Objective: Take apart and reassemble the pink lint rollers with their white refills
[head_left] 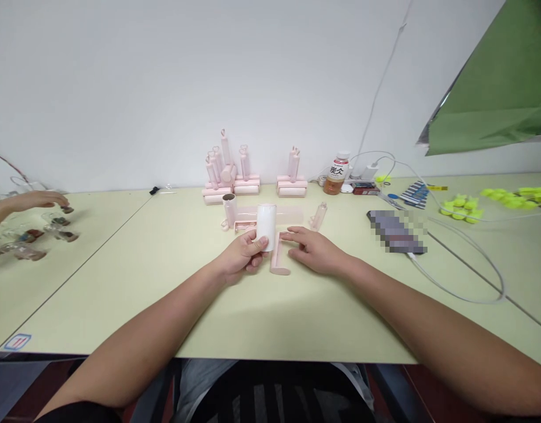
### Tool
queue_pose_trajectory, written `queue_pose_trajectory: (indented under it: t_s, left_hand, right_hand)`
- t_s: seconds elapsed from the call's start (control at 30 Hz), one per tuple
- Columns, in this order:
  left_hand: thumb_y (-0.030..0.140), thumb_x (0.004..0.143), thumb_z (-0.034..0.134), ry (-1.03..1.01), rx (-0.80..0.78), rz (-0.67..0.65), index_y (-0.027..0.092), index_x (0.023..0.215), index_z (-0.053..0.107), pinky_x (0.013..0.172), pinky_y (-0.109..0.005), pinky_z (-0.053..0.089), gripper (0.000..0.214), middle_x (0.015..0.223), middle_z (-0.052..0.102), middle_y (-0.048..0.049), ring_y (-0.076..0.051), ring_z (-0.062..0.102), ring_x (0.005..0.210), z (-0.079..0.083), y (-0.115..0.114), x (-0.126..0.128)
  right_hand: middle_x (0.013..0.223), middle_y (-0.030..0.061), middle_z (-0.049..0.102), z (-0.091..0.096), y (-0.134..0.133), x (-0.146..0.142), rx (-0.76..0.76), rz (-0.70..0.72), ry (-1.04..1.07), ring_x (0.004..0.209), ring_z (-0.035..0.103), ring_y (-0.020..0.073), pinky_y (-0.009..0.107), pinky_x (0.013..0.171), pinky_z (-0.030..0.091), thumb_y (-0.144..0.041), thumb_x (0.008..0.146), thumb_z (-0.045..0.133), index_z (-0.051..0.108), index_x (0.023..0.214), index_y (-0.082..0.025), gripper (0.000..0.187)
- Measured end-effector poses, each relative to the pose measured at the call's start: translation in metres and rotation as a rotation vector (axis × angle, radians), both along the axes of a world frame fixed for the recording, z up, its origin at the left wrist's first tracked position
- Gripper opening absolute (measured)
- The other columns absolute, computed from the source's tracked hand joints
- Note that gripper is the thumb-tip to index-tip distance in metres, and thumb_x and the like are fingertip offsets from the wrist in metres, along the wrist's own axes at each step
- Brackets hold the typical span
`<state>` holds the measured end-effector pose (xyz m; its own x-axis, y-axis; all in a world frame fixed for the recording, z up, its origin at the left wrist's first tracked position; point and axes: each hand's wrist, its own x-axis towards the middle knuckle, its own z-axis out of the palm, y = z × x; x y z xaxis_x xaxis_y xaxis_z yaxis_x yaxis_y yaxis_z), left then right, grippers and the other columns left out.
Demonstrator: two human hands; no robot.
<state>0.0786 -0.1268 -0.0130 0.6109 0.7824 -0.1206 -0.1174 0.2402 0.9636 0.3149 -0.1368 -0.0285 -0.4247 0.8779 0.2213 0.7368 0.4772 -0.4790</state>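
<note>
My left hand (pixel 239 257) is closed around the lower part of a white lint roller roll (pixel 266 225), held upright over the table. Just right of it, a long pink lint roller cover piece (pixel 279 269) lies on the table. My right hand (pixel 318 251) is beside this piece, its fingers stretched out and the fingertips at its upper end; it does not grip it. Behind the hands are a pink tube with a dark open end (pixel 230 214), another pink part (pixel 245 225) partly hidden by the roll, and a small pink handle (pixel 319 216) lying at a slant.
Assembled pink lint rollers (pixel 251 185) stand by the wall, with more (pixel 292 187) further right. A drink bottle (pixel 337 174), a phone (pixel 396 231) on a white cable (pixel 455 299) and yellow pieces (pixel 461 208) are on the right. Another person's hand (pixel 41 200) is over small objects at far left.
</note>
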Motion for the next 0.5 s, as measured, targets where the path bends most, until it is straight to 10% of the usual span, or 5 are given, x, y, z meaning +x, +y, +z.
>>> queue_pose_trajectory:
  t_s: [0.33,0.5]
  left_hand:
    - [0.058,0.070,0.077,0.015,-0.130,0.051,0.021,0.078,0.041,0.037,-0.015,0.015,0.052,0.057,0.043,0.0083,-0.002,0.032,0.038,-0.0005,-0.0003,0.0017]
    - [0.068,0.085,0.051,0.141,-0.146,0.121,0.019,0.073,0.046,0.033,-0.020,0.013,0.051,0.046,0.046,0.0037,-0.006,0.032,0.031,-0.0032,-0.0004,0.0043]
  right_hand:
    - [0.102,0.0084,0.066,0.0051,-0.0004,-0.0064,0.030,-0.039,0.042,0.082,0.062,0.0189,0.034,0.078,0.050,-0.019,0.086,0.057,0.067,0.111,-0.018,0.027]
    - [0.088,0.0057,0.060,0.0037,-0.0034,-0.0058,0.096,-0.070,0.048,0.076,0.058,0.0176,0.030,0.070,0.046,-0.016,0.083,0.057,0.065,0.092,-0.016,0.012]
